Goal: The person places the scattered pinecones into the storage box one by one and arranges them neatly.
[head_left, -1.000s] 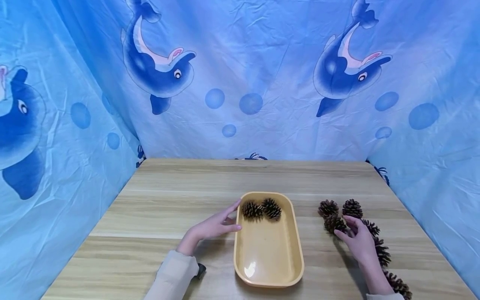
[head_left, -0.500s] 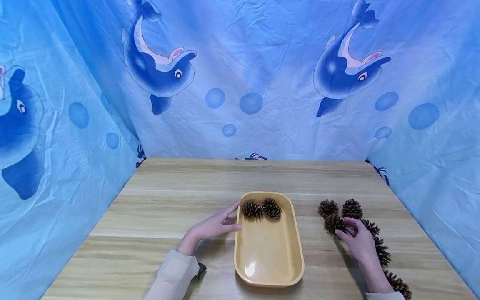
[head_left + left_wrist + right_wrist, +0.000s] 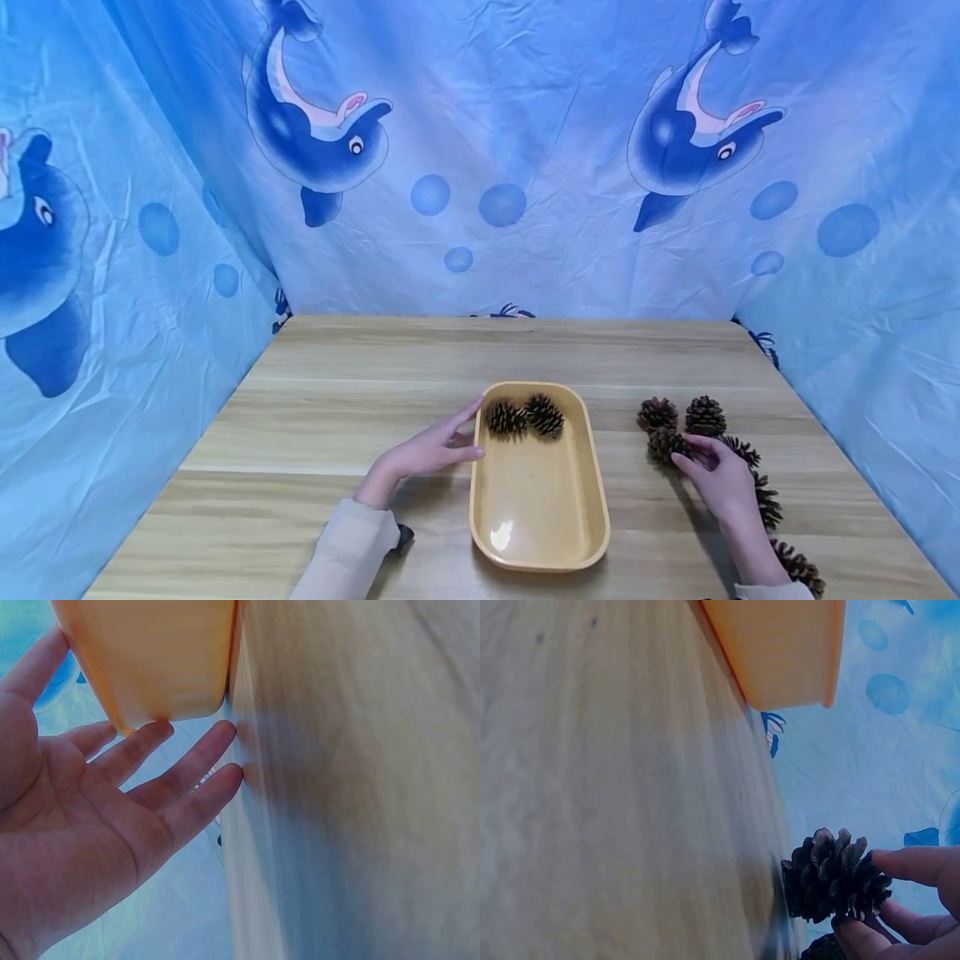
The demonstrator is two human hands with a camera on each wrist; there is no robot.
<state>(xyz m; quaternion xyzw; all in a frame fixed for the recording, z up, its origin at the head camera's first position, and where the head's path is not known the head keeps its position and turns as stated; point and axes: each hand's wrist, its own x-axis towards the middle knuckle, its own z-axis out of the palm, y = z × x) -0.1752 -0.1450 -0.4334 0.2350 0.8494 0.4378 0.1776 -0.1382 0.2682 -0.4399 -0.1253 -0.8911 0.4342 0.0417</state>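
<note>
Only the right hand [image 3: 723, 482] has really moved: a second ago its thumb and fingers stood a little wider beside the dark pine cone [image 3: 664, 447], and now they've drawn in and are pinching it. You can see the grip properly from the right wrist, fingertips on either side of the scales. That cone is pretty much where it was, to the right of the yellow tray [image 3: 532, 496] and low over the table [image 3: 322, 408]; can't tell if it's off the wood at all.

Left hand [image 3: 427, 450] hasn't budged, fingers loosely stretched out and touching the tray's left side, not clenched on anything. Tray's in the same spot too, with the same two cones at its far end, the left cone [image 3: 506, 419] right up against the right cone [image 3: 543, 417].

Rest of the pile is as it was: the back left cone [image 3: 657, 414] and back right cone [image 3: 705, 416] sit just beyond the pinched one, and a few more trail toward the person, partly behind the hand and forearm.
</note>
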